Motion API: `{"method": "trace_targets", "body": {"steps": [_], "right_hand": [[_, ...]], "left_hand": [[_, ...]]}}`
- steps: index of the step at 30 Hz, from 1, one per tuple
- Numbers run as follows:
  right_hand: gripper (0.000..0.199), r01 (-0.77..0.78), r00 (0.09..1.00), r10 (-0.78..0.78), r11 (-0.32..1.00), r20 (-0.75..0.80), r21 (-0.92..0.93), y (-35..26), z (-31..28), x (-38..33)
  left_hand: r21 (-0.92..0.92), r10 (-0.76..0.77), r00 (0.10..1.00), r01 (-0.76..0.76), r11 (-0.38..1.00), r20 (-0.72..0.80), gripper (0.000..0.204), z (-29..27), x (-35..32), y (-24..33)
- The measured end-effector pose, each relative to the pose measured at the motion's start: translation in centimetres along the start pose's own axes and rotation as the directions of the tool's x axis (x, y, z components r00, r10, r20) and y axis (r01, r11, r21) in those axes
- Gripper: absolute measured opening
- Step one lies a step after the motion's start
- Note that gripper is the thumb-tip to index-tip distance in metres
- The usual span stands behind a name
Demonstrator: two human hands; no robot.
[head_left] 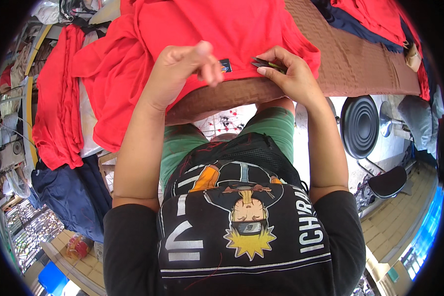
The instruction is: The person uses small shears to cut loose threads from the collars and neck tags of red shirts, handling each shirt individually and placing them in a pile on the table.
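Note:
A red garment point(232, 29) lies spread on a brown-covered table point(350, 64) in front of me. Near its hem sits a small dark label point(225, 65). My left hand point(182, 69) hovers over the hem by the label, fingers curled together, thumb and fingertip pinched; whether it holds something tiny I cannot tell. My right hand point(286, 71) grips small dark snips point(266, 64) at the garment's edge, their tips pointing left toward the label.
More red cloth point(59, 98) hangs at the left over a dark blue garment point(69, 192). Red and navy pieces point(375, 19) lie at the table's far right. A round black stool point(360, 126) stands at the right on the pale floor.

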State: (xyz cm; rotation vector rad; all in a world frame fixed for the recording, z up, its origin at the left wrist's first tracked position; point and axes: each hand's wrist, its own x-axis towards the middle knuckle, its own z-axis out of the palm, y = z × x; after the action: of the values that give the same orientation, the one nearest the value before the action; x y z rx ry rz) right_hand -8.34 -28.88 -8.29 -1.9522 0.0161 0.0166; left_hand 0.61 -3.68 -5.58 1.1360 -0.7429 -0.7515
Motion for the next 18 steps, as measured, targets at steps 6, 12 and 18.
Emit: {"method": "trace_targets", "body": {"steps": [6, 12, 18], "right_hand": [[0.015, 0.003, 1.0, -0.003, 1.0, 0.0, 0.002, 0.4, 0.6, 0.1], [0.013, -0.028, 1.0, 0.029, 0.997, 0.009, -0.075, -0.4, 0.7, 0.0], [0.014, -0.002, 0.999, 0.007, 0.995, 0.047, -0.101, -0.8, 0.5, -0.1]], "left_hand": [[0.842, 0.098, 0.963, 0.168, 0.513, -0.252, 0.022, 3.0, 2.6, -4.4], [0.841, -0.006, 0.933, 0.328, 0.429, -0.361, 0.02, 4.3, 3.3, -4.2], [0.781, -0.118, 0.905, 0.414, 0.468, -0.41, 0.019, 4.4, 3.3, -3.3]]}}
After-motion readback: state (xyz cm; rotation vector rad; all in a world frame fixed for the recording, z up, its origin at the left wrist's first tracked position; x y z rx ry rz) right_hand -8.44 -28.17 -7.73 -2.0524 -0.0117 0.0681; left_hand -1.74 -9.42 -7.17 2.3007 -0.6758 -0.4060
